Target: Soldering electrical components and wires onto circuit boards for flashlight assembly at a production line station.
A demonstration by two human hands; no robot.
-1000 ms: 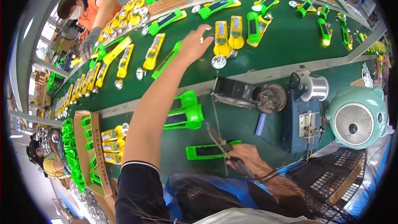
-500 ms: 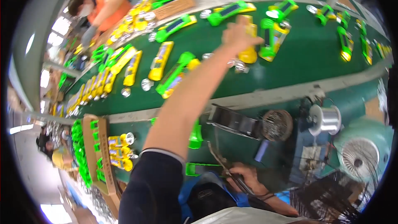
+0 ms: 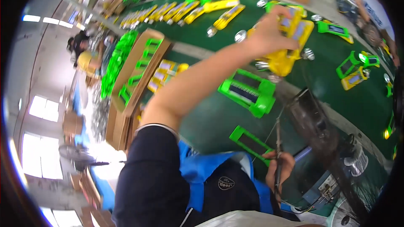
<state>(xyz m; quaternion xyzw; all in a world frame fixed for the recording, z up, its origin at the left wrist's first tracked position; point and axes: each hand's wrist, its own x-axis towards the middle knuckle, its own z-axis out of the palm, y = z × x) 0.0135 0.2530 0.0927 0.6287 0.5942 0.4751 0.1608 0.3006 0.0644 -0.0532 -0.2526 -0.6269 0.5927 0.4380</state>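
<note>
My left hand (image 3: 271, 33) is closed around yellow flashlight bodies (image 3: 284, 63) over the belt's near edge. Silver reflector cups (image 3: 308, 54) dangle beside them; blur hides how many bodies are in the grip. My right hand (image 3: 283, 170), lower and closer to me, grips a soldering iron (image 3: 278, 143) with its tip pointing up and away. Touching or just beside that hand is a green plastic frame (image 3: 242, 134). Between my two hands lies a green casing with a dark panel (image 3: 259, 105) on the work surface.
On the green conveyor belt (image 3: 248, 17) are rows of yellow bodies (image 3: 229, 17) and green casings (image 3: 334, 29). A cardboard box (image 3: 136, 80) of green parts stands at left. At right are a dark metal holder (image 3: 309, 109), a wire spool (image 3: 357, 159) and a fan (image 3: 347, 216).
My view has swung leftward. The left hand, earlier spread over a yellow body on the belt, now grips yellow bodies nearer the belt's edge. My right hand still holds the soldering iron.
</note>
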